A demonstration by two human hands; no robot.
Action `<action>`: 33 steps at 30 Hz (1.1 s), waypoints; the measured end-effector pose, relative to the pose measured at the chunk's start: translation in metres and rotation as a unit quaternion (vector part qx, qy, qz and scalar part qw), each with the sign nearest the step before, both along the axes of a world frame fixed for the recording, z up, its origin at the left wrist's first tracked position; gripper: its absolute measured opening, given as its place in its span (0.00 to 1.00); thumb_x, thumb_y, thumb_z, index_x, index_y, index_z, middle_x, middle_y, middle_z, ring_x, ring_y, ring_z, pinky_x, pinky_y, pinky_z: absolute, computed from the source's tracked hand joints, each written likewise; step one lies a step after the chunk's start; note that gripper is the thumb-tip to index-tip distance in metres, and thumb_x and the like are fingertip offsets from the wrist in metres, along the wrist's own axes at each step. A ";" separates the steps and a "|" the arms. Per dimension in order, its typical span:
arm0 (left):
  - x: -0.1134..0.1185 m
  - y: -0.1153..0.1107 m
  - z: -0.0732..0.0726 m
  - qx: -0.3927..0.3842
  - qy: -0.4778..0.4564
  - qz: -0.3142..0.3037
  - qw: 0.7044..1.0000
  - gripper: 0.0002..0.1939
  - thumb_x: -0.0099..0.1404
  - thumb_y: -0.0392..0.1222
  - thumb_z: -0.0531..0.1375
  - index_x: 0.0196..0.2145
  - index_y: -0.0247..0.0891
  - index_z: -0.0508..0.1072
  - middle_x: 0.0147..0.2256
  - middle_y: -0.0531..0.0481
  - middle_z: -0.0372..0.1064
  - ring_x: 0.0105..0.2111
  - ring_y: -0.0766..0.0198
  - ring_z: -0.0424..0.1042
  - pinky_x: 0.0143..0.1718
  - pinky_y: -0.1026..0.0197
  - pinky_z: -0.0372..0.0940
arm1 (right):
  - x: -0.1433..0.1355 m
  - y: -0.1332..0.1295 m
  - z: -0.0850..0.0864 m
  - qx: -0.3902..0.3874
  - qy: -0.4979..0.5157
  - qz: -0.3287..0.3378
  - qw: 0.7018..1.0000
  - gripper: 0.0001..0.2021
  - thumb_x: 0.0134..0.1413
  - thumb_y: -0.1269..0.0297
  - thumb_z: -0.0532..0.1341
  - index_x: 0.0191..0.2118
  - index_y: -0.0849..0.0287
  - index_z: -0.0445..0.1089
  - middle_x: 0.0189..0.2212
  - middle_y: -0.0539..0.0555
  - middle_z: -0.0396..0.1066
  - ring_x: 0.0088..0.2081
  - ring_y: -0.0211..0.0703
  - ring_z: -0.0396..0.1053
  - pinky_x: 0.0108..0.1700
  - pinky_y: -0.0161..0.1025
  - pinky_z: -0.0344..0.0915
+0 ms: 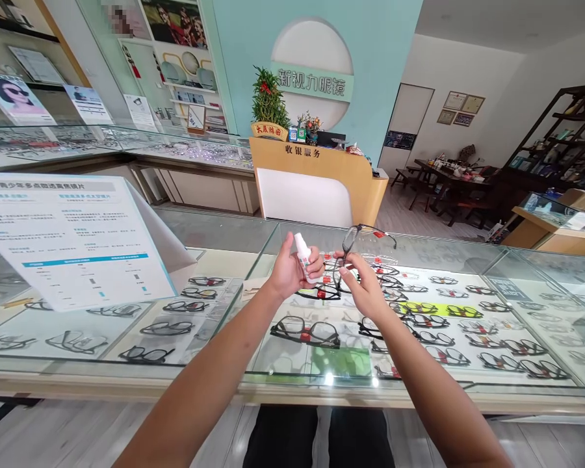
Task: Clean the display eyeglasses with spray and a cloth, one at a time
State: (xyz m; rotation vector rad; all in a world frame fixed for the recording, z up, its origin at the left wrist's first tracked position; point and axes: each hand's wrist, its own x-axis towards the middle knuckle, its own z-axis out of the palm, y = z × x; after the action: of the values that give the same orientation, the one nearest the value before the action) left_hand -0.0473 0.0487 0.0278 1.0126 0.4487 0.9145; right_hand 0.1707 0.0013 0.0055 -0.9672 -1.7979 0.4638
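My left hand [286, 274] is wrapped round a small white spray bottle [303, 249], its nozzle tilted up and to the left. In my right hand [364, 288] is a pair of dark-rimmed eyeglasses [352, 238], pinched between thumb and fingers. The glasses are turned on edge, with a small red tag on them. Bottle and glasses are apart, both above the glass display counter [292, 372]. Beneath the glass lie rows of spectacle frames, among them a black pair [305, 331] with a red tag.
A folded paper sign [78, 240] stands on the counter at left. Past the counter is a wooden cashier desk [316, 156] with a potted plant [268, 97]. More display cases [190, 159] run along the back left. A dark table [451, 172] is at far right.
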 end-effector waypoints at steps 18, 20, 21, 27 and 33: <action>0.009 0.007 -0.025 0.164 0.212 0.195 0.943 0.38 0.64 0.82 0.55 0.24 0.41 0.70 0.23 0.48 0.62 0.23 0.63 0.59 0.23 0.62 0.49 | 0.001 -0.009 0.017 -0.121 0.040 0.148 0.981 0.17 0.75 0.47 0.60 0.47 0.51 0.82 0.45 0.54 0.82 0.45 0.50 0.77 0.55 0.48 0.74; 0.009 0.008 -0.028 0.170 0.226 0.197 0.939 0.37 0.65 0.80 0.54 0.24 0.41 0.70 0.23 0.48 0.64 0.23 0.63 0.59 0.23 0.61 0.50 | 0.000 -0.010 0.017 -0.133 0.046 0.166 0.976 0.17 0.75 0.46 0.60 0.47 0.51 0.81 0.45 0.54 0.82 0.44 0.49 0.77 0.55 0.48 0.74; 0.009 0.008 -0.029 0.172 0.229 0.198 0.937 0.37 0.66 0.80 0.54 0.24 0.41 0.70 0.23 0.48 0.64 0.23 0.63 0.59 0.23 0.61 0.50 | 0.000 -0.010 0.017 -0.138 0.048 0.171 0.974 0.17 0.75 0.45 0.61 0.47 0.51 0.81 0.45 0.54 0.82 0.44 0.49 0.78 0.54 0.48 0.75; 0.010 0.011 -0.032 0.162 0.246 0.210 0.932 0.35 0.66 0.77 0.55 0.23 0.42 0.70 0.24 0.48 0.65 0.23 0.61 0.61 0.23 0.59 0.52 | -0.002 -0.012 0.018 -0.157 0.052 0.190 0.968 0.18 0.74 0.44 0.61 0.44 0.52 0.79 0.46 0.54 0.82 0.43 0.48 0.77 0.50 0.46 0.75; 0.010 0.005 -0.029 0.170 0.238 0.186 0.938 0.37 0.67 0.80 0.53 0.28 0.41 0.70 0.26 0.49 0.65 0.26 0.63 0.60 0.24 0.62 0.51 | 0.000 -0.007 0.015 -0.141 0.098 0.175 0.970 0.16 0.74 0.47 0.63 0.47 0.51 0.82 0.45 0.53 0.82 0.44 0.47 0.76 0.55 0.46 0.72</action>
State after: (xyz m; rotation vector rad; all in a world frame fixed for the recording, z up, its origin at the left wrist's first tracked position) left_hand -0.0370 0.0537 -0.0009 1.5097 0.9353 1.1074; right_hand 0.1712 -0.0061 0.0201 -0.7587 -1.7540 1.0230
